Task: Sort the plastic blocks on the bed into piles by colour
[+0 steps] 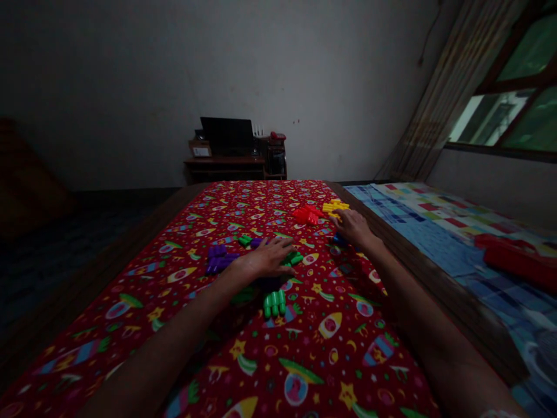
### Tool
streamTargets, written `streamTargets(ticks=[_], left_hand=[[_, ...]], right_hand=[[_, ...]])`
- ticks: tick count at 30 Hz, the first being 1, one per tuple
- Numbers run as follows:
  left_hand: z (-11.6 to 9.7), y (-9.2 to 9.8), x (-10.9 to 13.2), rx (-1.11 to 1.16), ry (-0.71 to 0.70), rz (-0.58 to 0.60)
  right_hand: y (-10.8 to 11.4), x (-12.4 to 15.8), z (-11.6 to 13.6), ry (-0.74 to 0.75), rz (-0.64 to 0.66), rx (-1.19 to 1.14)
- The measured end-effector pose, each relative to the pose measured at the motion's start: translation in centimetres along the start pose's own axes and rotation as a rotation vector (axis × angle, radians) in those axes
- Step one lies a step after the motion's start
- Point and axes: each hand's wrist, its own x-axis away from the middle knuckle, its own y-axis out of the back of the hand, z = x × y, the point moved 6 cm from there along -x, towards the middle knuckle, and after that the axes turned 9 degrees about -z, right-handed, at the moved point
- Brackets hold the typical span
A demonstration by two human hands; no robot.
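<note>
While left hand (270, 258) sits spread over glossy green blocks (297, 259), right hand (354, 227) is at knobbly yellow blocks (336, 205), can't tell if pinching. Ribbed purple blocks (220, 265) near left hand, bright red blocks (308, 215) beside yellow, all on red-print surface (304, 348).

Brown-edged table (439, 278), red cloth (313, 360) (rockets and stars printed), purple pieces (220, 264), green pieces (274, 303), red pieces (308, 215), yellow pieces (335, 205), blue plastic (339, 238)

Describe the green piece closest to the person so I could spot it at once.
On the red rocket-patterned cloth, find the person's left hand. Just below it in the picture lies a ribbed green piece, nearer the viewer than any other loose piece.
</note>
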Motion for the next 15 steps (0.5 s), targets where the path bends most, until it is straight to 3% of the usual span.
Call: streamTargets(ticks=[2, 8, 15], left_hand=[[0.6, 0.3, 0.0, 0.016, 0.012, 0.001], [3.1, 1.3, 0.6, 0.104, 0.069, 0.016], [4.7, 1.7, 0.8, 0.043, 0.075, -0.035]], right_hand=[[-0.7, 0.4, -1.6, -0.025, -0.022, 0.127], [-5.3, 1.7, -2.6, 0.024, 0.203, 0.215], [-5.7, 2.0, -3.6, -0.002, 0.092, 0.269]])
